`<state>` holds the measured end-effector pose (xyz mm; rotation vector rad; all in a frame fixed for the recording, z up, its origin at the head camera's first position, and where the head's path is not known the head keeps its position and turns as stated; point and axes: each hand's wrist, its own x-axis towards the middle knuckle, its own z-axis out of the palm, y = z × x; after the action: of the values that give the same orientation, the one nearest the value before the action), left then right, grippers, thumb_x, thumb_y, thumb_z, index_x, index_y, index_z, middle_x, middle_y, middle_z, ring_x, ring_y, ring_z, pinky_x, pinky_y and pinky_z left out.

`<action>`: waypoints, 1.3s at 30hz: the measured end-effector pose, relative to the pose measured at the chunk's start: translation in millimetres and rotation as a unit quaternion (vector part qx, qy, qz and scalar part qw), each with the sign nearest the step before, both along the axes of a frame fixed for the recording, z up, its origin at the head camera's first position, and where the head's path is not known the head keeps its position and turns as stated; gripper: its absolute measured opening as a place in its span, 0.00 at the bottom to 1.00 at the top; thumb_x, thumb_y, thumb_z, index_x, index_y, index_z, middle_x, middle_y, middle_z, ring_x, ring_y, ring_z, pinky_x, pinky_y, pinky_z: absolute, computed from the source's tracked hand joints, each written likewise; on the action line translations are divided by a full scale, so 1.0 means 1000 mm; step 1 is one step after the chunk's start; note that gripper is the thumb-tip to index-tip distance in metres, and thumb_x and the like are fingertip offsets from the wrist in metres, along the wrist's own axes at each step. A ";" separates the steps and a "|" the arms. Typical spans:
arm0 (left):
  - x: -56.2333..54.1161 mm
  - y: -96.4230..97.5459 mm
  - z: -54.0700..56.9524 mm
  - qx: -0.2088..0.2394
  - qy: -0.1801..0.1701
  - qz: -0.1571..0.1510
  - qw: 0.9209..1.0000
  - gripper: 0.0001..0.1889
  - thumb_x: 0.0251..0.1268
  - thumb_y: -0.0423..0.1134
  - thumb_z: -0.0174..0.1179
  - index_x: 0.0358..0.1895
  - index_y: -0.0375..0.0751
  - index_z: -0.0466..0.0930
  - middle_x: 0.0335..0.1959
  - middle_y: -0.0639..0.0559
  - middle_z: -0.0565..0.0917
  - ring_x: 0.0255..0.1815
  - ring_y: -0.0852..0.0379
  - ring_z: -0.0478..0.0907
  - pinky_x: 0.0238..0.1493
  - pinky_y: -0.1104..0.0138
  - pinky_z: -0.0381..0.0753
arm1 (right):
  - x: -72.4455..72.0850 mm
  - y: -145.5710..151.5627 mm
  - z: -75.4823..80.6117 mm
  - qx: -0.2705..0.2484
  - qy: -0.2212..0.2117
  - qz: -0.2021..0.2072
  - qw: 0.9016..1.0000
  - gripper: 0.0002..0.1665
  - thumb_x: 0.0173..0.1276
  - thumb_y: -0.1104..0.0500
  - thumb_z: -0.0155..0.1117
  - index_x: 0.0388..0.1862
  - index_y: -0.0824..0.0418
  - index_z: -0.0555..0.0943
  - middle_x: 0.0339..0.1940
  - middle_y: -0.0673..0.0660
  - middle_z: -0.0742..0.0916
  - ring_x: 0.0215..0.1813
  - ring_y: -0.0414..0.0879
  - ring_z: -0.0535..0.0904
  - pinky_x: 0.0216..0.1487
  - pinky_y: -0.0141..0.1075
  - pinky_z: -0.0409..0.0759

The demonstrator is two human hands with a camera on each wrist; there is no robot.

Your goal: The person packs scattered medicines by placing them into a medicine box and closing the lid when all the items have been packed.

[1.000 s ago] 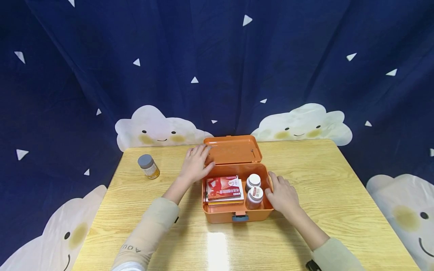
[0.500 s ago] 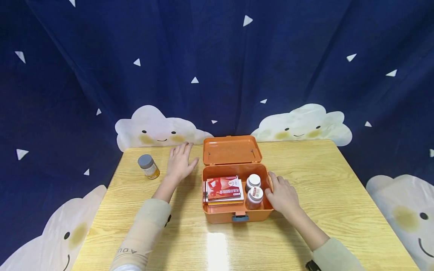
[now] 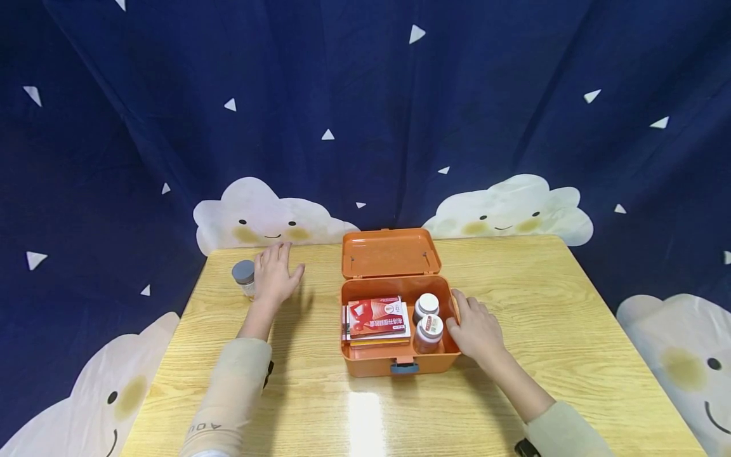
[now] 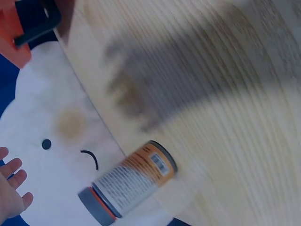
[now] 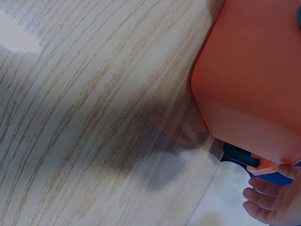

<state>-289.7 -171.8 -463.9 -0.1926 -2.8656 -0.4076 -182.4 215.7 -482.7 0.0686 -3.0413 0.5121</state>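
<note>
My left hand (image 3: 272,279) hovers above the left part of the table, fingers spread and holding nothing. Just left of it stands a pill bottle with a grey cap (image 3: 243,272), partly covered by the hand in the head view. The left wrist view shows the bottle's white and orange label (image 4: 136,176) and the loose fingers at the lower left. My right hand (image 3: 476,327) rests against the right side of an orange medicine box (image 3: 365,365), thumb at the rim. Its fingers (image 5: 263,200) look relaxed in the right wrist view. The box's lid (image 3: 391,252) is laid back.
Inside the box lie a stack of medicine packs with a red one (image 3: 377,316) on top, and two white-capped bottles (image 3: 428,333). A blue latch (image 3: 404,367) is on the box's front. Behind the wooden table (image 3: 514,273) hangs a dark blue curtain (image 3: 365,114).
My left hand has moved left, from the box's lid across the table to beside the grey-capped pill bottle. The right hand and the box have stayed in place.
</note>
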 end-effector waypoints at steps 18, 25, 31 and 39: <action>0.005 -0.044 -0.013 0.012 -0.054 0.070 0.996 0.33 0.65 0.50 0.48 0.68 0.33 0.53 0.65 0.34 0.57 0.66 0.38 0.50 0.66 0.46 0.41 | 0.000 0.000 0.001 -0.001 -0.001 -0.001 1.000 0.34 0.60 0.54 0.52 0.66 0.61 0.61 0.51 0.67 0.76 0.50 0.63 0.72 0.42 0.56 0.70; 0.003 -0.055 -0.015 0.019 -0.055 0.091 0.994 0.33 0.64 0.48 0.48 0.67 0.33 0.54 0.64 0.33 0.57 0.66 0.38 0.50 0.65 0.45 0.41 | 0.000 0.000 0.000 -0.001 0.000 -0.002 1.000 0.34 0.60 0.54 0.52 0.65 0.61 0.61 0.51 0.67 0.76 0.50 0.63 0.72 0.42 0.56 0.70; 0.002 -0.062 -0.018 0.027 -0.064 0.101 0.992 0.32 0.64 0.48 0.48 0.66 0.31 0.54 0.64 0.31 0.58 0.66 0.36 0.50 0.64 0.44 0.41 | 0.000 0.000 0.000 0.004 -0.003 -0.001 1.000 0.34 0.60 0.54 0.51 0.66 0.61 0.61 0.52 0.68 0.76 0.50 0.63 0.72 0.42 0.56 0.71; 0.002 -0.070 -0.020 0.035 -0.072 0.109 0.991 0.32 0.65 0.47 0.46 0.67 0.31 0.54 0.63 0.30 0.58 0.64 0.34 0.51 0.63 0.43 0.42 | 0.000 0.000 0.000 0.005 -0.002 -0.001 1.000 0.34 0.60 0.54 0.51 0.66 0.61 0.61 0.52 0.68 0.76 0.50 0.63 0.72 0.42 0.56 0.71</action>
<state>-287.3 -241.4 -483.5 0.1687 -2.9641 -0.4966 -182.4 216.0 -482.7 0.0638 -3.0483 0.4984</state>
